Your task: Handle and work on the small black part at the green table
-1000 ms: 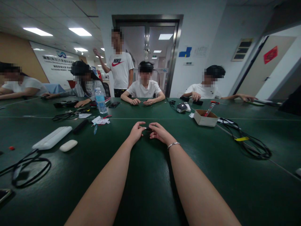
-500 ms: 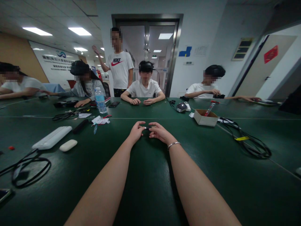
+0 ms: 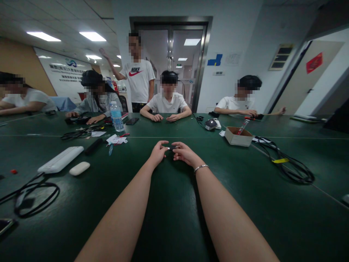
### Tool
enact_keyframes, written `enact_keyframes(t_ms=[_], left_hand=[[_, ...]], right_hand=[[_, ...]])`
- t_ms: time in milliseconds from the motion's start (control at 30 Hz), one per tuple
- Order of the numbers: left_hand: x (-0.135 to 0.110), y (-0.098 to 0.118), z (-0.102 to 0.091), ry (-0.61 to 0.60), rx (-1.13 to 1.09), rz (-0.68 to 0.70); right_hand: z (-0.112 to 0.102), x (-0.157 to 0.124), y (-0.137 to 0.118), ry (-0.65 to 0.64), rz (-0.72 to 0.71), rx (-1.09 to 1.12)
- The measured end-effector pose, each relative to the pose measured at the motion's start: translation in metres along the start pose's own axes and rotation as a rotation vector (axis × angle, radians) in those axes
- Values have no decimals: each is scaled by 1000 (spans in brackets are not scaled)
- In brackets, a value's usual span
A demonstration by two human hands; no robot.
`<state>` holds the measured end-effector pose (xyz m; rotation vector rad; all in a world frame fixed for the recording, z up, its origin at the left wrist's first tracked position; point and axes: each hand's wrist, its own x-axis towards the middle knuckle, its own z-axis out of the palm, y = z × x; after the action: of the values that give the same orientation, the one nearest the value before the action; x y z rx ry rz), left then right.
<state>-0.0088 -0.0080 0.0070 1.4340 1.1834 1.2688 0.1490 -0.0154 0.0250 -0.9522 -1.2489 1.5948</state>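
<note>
My left hand (image 3: 158,153) and my right hand (image 3: 185,153) meet over the green table (image 3: 174,218), straight ahead of me. Between their fingertips is a small dark stick-shaped piece (image 3: 171,148) with a pale, shiny left end. The left fingers pinch the pale end, and the right thumb and index finger grip the dark end. It lies about level, and its exact kind is too small to make out. A silvery bracelet circles my right wrist.
Left lie a white power bank (image 3: 61,160), a pale oval case (image 3: 79,168) and black cable (image 3: 38,196). A water bottle (image 3: 116,118) stands farther back. To the right are an open box (image 3: 238,139) and coiled cable (image 3: 294,169). Several people are across the table.
My hands and the small piece stay almost still. Behind, the standing person's raised arm has gone higher, and the seated person on the right has lowered their hands and drawn an arm back.
</note>
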Motion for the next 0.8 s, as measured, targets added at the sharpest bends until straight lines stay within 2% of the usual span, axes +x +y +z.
enact_keyframes(t_ms=[167,333,500,800], left_hand=[[0,1,1,10,-32,-10],[-1,3,1,1,-12,-12],[-1,1,1,5,-5,-18],[0,2,1,7,-20,-21]], right_hand=[[-1,0,1,8,8,-8],[-1,0,1,-37,-32,-28],[0,2,2,30,20,-54],[0,2,1,13,18,-35]])
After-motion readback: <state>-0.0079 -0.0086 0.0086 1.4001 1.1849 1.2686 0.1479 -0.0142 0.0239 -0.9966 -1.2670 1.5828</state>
